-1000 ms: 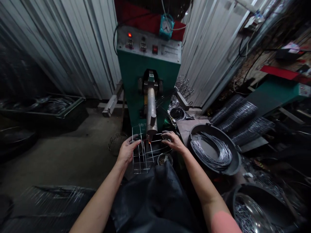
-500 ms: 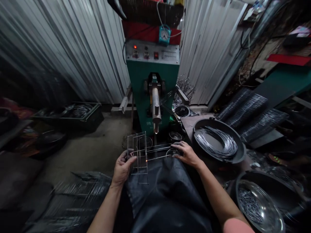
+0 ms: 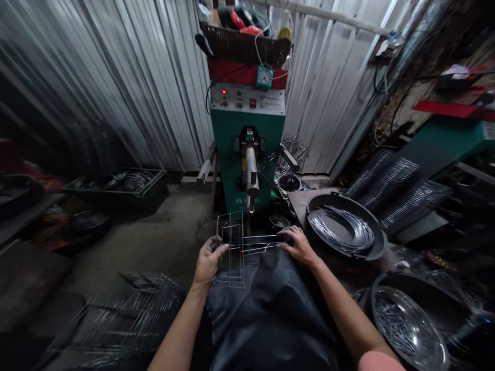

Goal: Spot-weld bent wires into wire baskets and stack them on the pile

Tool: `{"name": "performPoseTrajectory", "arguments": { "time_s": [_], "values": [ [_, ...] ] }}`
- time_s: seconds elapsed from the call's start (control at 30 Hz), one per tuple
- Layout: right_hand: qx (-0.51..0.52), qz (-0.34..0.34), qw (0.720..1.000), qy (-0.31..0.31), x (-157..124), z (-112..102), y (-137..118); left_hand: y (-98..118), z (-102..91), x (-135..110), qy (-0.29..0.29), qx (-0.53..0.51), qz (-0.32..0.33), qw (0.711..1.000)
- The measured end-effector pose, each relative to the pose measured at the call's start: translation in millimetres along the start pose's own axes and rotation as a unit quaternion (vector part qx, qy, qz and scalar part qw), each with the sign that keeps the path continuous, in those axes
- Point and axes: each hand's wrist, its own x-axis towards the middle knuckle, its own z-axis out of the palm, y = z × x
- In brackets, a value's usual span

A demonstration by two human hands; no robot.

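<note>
Fig.: welded wire frame (image 3: 243,247) held upright between the hands, nearer the left hand (image 3: 209,262), long axis pointing forward toward the welding machine's electrode (image 3: 251,203) | left: fingers curled around the frame's wires | right hand (image 3: 299,245): fingers draped over side wires, grip unclear

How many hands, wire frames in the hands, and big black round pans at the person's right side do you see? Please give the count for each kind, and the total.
Hands: 2 (left hand, right hand)
Wire frame: 1 (wire frame)
Big black pans: 2 (black pan with coiled wire, black pan holding a steel bowl)
Total: 5
</note>
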Motion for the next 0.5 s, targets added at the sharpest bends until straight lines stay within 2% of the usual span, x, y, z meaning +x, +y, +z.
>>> {"name": "performPoseTrajectory", "arguments": {
  "time_s": [0.1,0.2,0.33,0.5],
  "values": [
    [0.014,0.066,0.998,-0.006,17,10,27,-10,18.0,17,-0.014,-0.022,-0.031,0.999],
    [0.044,0.103,0.994,0.002,40,22,55,-18,35.5,36,-0.023,-0.037,-0.034,0.998],
    [0.104,0.12,0.987,0.031,63,32,78,-21,48.4,56,-0.023,-0.058,-0.042,0.997],
    [0.142,0.106,0.982,0.068,78,37,89,-18,54.8,70,-0.011,-0.069,-0.047,0.996]
  ]
}}
